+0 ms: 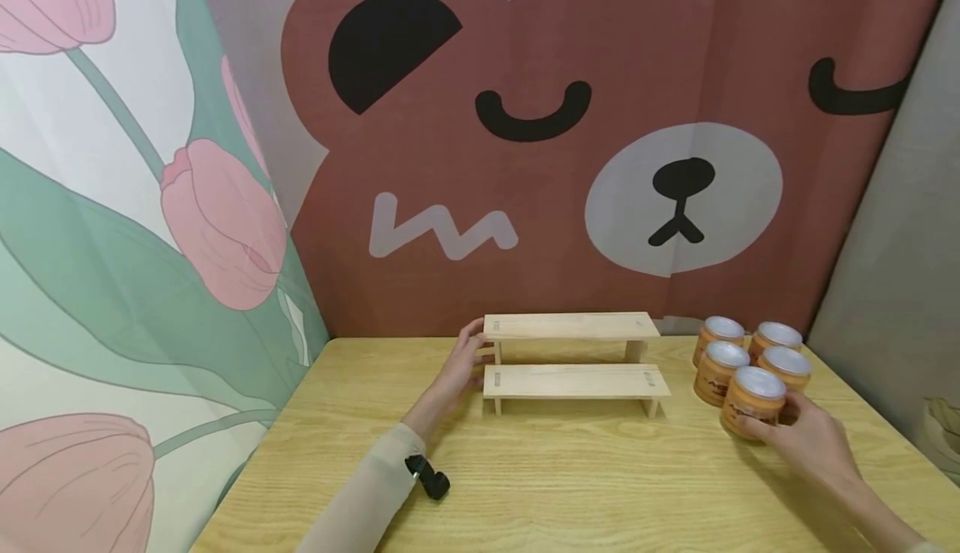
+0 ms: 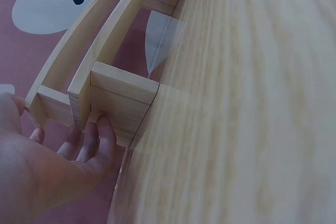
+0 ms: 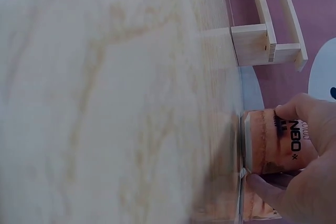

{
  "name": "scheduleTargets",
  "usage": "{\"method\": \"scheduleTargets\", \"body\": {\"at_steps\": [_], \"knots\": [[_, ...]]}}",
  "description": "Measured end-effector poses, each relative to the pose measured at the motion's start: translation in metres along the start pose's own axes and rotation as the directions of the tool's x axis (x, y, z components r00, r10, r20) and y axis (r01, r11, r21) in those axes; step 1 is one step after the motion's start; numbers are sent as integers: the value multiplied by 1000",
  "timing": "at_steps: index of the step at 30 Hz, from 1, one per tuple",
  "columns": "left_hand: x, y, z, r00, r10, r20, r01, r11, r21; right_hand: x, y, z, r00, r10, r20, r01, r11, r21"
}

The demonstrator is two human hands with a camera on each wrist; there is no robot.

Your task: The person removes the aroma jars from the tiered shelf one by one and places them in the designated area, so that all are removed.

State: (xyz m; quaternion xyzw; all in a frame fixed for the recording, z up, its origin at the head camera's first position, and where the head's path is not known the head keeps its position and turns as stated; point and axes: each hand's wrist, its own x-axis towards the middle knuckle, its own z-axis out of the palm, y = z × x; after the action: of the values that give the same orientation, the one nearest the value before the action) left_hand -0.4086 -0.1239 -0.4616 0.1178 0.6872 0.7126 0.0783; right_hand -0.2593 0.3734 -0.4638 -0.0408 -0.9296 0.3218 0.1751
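In the head view, a two-tier wooden shelf (image 1: 570,381) stands on the table. At its left end is my left hand (image 1: 457,367), fingers touching the side. The left wrist view shows the left hand (image 2: 58,166) with spread fingers against the shelf's end leg (image 2: 123,95) and upper plank. To the right, my right hand (image 1: 813,440) grips the nearest orange can (image 1: 752,407), which has a silvery lid. From the right wrist, thumb and fingers of that hand (image 3: 310,174) are seen around the can (image 3: 278,135); whether it is lifted off the table, I cannot tell.
Several more orange cans (image 1: 720,374) stand close together just behind the held one. The pale wooden table (image 1: 570,486) ends against a backdrop (image 1: 540,228) with a bear face. A black strap clip (image 1: 427,478) hangs at the left sleeve.
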Motion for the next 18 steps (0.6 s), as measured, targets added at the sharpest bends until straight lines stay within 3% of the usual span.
{"method": "scheduleTargets", "body": {"at_steps": [12,18], "knots": [[1,-1,3,1000,-15,-4,15,1000,-6,0,10,0,1000,15,5,-15,999,-45],[5,0,4,1000,-17,-16,17,1000,-14,5,13,-2,999,-14,42,16,999,-43]]}}
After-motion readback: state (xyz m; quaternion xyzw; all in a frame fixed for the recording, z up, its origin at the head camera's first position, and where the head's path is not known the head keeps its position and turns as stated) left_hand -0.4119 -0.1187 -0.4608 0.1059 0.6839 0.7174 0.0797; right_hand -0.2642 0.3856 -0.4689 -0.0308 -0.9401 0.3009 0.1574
